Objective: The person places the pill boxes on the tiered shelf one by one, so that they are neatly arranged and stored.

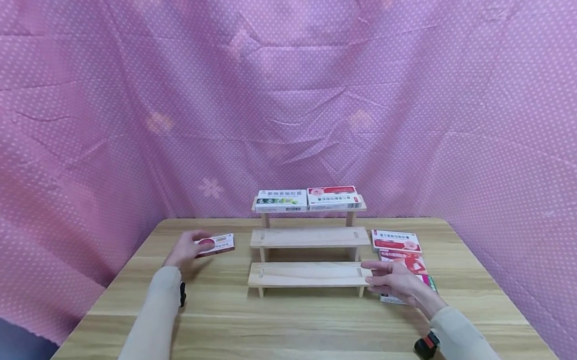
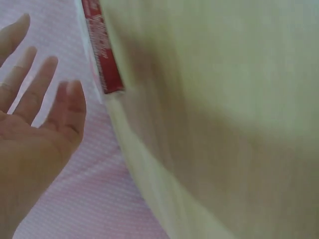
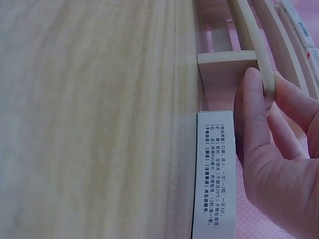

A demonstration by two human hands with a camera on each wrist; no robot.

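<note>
At the table's left, my left hand (image 1: 185, 249) is over the near end of a red-and-white medicine box (image 1: 225, 241). The left wrist view shows that hand with fingers spread and loosely bent, beside the box's red side (image 2: 104, 55). My right hand (image 1: 400, 283) pinches the right end of the lowest step of a three-tier wooden stand (image 1: 302, 274). In the right wrist view, thumb and fingers lie on either side of the board's end (image 3: 268, 82). A white printed box side (image 3: 215, 174) shows just below that hand.
On the top tier lie two medicine boxes, one white and green (image 1: 281, 200), one red and white (image 1: 334, 198). Right of the stand, several boxes lie in a column, including a red-and-white one (image 1: 396, 240) and a red one (image 1: 408, 260). A pink dotted cloth (image 1: 295, 120) hangs behind the table.
</note>
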